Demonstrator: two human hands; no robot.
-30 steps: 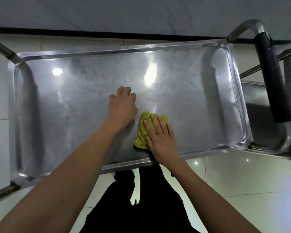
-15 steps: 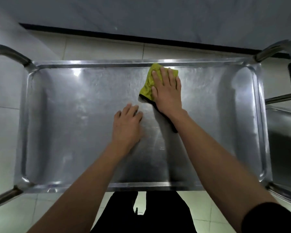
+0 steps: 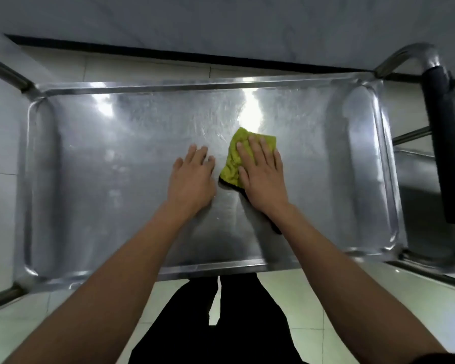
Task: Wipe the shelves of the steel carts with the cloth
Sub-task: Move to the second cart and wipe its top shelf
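Note:
The steel cart's top shelf [image 3: 103, 179] fills the view, a shallow tray with a raised rim. A yellow-green cloth [image 3: 233, 158] with a dark underside lies near the shelf's middle. My right hand [image 3: 263, 174] presses flat on the cloth with straight fingers. My left hand [image 3: 192, 179] rests flat on the bare steel just left of the cloth, fingers straight, holding nothing.
A black padded push handle [image 3: 444, 153] on a steel tube stands at the cart's right end. A second steel cart [image 3: 426, 206] sits beyond it at the right. A steel handle bar [image 3: 5, 72] is at the left end. Pale floor tiles surround the cart.
My right hand has slid the cloth back from the shelf's far rim toward the middle. My left hand has stayed flat on the steel.

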